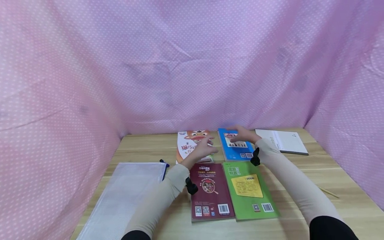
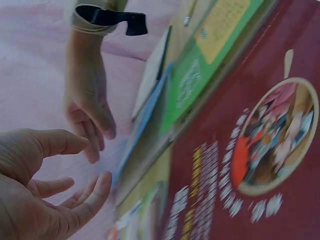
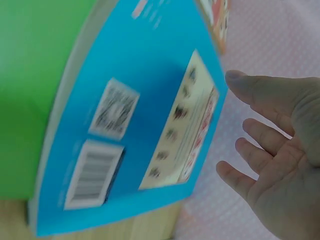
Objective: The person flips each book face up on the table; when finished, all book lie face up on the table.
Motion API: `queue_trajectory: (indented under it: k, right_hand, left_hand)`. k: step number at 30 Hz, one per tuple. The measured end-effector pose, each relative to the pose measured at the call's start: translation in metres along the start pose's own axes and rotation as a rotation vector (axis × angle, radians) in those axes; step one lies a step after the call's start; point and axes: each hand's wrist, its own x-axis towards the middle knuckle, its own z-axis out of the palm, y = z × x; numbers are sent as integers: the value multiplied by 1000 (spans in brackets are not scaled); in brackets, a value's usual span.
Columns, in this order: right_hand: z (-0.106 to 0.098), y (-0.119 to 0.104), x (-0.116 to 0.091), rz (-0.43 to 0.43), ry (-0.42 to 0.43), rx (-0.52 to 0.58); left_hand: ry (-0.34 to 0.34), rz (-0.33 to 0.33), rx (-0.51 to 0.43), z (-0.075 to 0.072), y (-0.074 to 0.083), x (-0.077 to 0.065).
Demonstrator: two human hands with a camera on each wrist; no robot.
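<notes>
My left hand (image 1: 201,151) hovers over the white book with a cartoon animal (image 1: 187,141), its fingers spread and holding nothing. In the right wrist view my right hand (image 3: 280,145) has parted, relaxed fingers beside the far edge of the blue book (image 3: 150,100). The head view puts that hand above the blue book's upper right part. Nearer to me lie a maroon book (image 1: 210,200) and a green book (image 1: 255,203), side by side, back covers up. Part of the cartoon book is hidden behind my left hand and wrist.
A white mesh zip pouch (image 1: 120,193) lies at the left, partly under my left forearm. At the back right is a white book (image 1: 288,141). A thin yellow stick (image 1: 328,191) lies by my right forearm. Pink dotted cloth (image 1: 192,66) hangs behind the wooden table (image 1: 144,150).
</notes>
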Motion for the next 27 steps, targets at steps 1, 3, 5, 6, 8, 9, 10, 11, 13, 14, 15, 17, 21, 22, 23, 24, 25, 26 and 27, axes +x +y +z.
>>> queue_trajectory:
  k: [1,3,5,6,8,9,10,11,13,14,15,17,21,22,23,24,25,26,27]
  right_hand:
    - [-1,4,-1,5,3,2]
    - [-3,10,-4,6,8,-6]
    - [-5,17,-6,11,14,2]
    - [-6,20,-8,14,17,2]
    - [-7,26,-10,17,24,-5]
    - [-7,29,-11,22,27,-7]
    - [-7,32,-12,21,31,-10]
    - [-7,35,-13,25,33,-9]
    - [-7,40,-14,31,41,-12]
    - [-7,43,-14,40,42,-10]
    - [-6,46,-15,58,45,1]
    - [-5,51,-15,101,47,32]
    - [-1,59,-17,175,49,77]
    - [0,60,-16,183,49,83]
    - [1,61,-16,188,50,86]
    - [2,62,-16,187,52,86]
    - [2,63,-15,183,53,88]
    - [3,63,-15,174,55,84]
    - [3,64,-15,166,55,83]
  left_hand:
    - [-2,0,7,3,-1,1]
    - [-4,-9,12,10,-3,3]
    - [-3,-20,8,16,-5,6]
    - [-1,-26,4,19,-5,8]
    - [-2,-31,2,23,-6,11]
    - [-1,-32,4,25,-7,12]
    - [-2,-33,5,27,-7,13]
    - [-3,-35,12,29,-8,14]
    - [-8,-39,24,32,-9,15]
    - [-8,-42,31,34,-10,15]
    - [-11,-45,35,35,-11,15]
    - [-17,-47,31,38,-13,15]
    - [-24,-39,-7,44,-19,16]
    - [-22,-36,-13,45,-21,17]
    - [-22,-37,-19,45,-22,18]
    - [-21,-35,-13,46,-24,19]
    - [-18,-33,-5,46,-25,20]
    - [-19,-36,-4,47,-25,20]
    - [-22,-37,-4,47,-26,20]
